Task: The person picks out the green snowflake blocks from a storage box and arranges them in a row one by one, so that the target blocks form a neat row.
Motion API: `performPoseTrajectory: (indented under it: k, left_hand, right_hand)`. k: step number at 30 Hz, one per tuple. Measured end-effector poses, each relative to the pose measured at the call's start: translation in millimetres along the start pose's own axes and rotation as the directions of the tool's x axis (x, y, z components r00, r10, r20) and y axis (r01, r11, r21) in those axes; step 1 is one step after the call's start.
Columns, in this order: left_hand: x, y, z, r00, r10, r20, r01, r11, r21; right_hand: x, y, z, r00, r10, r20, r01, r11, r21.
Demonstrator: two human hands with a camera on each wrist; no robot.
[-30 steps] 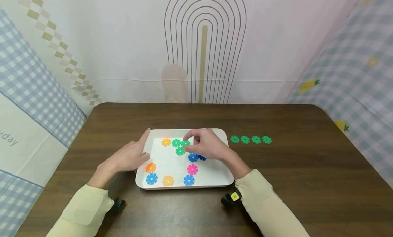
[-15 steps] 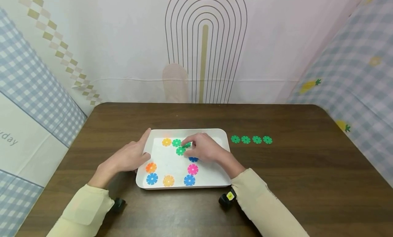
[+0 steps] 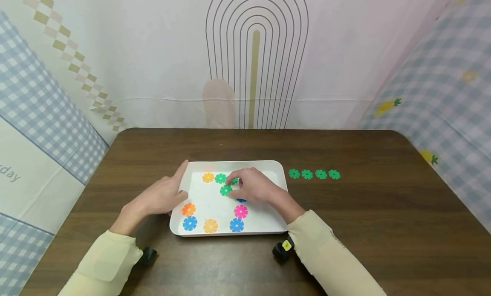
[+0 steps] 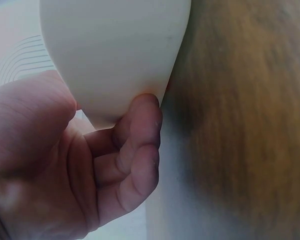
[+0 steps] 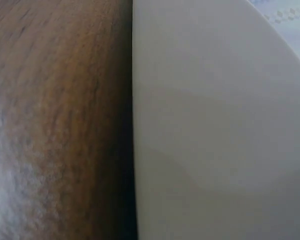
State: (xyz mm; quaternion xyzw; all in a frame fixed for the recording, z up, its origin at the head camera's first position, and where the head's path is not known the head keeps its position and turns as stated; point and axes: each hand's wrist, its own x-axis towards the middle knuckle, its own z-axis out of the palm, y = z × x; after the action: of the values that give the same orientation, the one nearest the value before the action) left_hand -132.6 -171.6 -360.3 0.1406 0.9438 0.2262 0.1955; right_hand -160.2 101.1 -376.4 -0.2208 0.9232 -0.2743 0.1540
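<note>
My left hand [image 3: 163, 195] grips the left edge of the white tray [image 3: 207, 202], index finger stretched along the rim. In the left wrist view, that hand's curled fingers [image 4: 145, 125] press against the tray's outer side. Over the tray's middle, my right hand [image 3: 255, 186] has thumb and index finger bent round the edges of a green snowflake disc [image 3: 225, 190]. A second green disc [image 3: 220, 178] lies just behind it, and another [image 3: 234, 181] is partly covered by the index finger. The right wrist view shows only the tray's outer wall [image 5: 215, 125] and tabletop, no fingers.
The tray also holds yellow [image 3: 208, 177], orange [image 3: 188, 209], pink [image 3: 241, 211] and blue [image 3: 236, 224] discs; another blue one is mostly hidden under my right hand. Right of the tray, several green discs [image 3: 314, 174] form a row on the brown table [image 3: 364, 210]. A patterned cloth hangs behind.
My right hand has shifted slightly left and toward me, settling round the front green disc, which has slid a little nearer to me. The left hand and the tray have stayed put.
</note>
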Motion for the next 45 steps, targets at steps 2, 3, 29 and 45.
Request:
performPoseTrajectory:
  k: [2,3,29,45]
  left_hand:
    - [0.0,0.4,-0.2,1.000,0.002,0.000,-0.002,1.000,-0.001]
    - [0.1,0.7,-0.3,1.000,0.001,0.001,-0.001,1.000,0.000]
    - [-3.6,-1.4,-0.5,1.000,0.009,-0.013,-0.009,1.000,0.025]
    - [-0.9,-0.4,0.2,1.000,0.026,-0.016,-0.026,0.999,0.020]
  right_hand:
    - [-0.6,0.8,0.1,1.000,-0.008,0.002,0.008,1.000,0.004]
    - [-1.0,1.1,0.0,1.000,-0.011,0.006,0.011,1.000,0.010]
    - [2.7,-1.4,1.9,0.999,-0.032,0.039,0.039,0.981,-0.192]
    - [-2.0,2.0,0.6,0.995,-0.056,-0.086,0.049,0.995,-0.084]
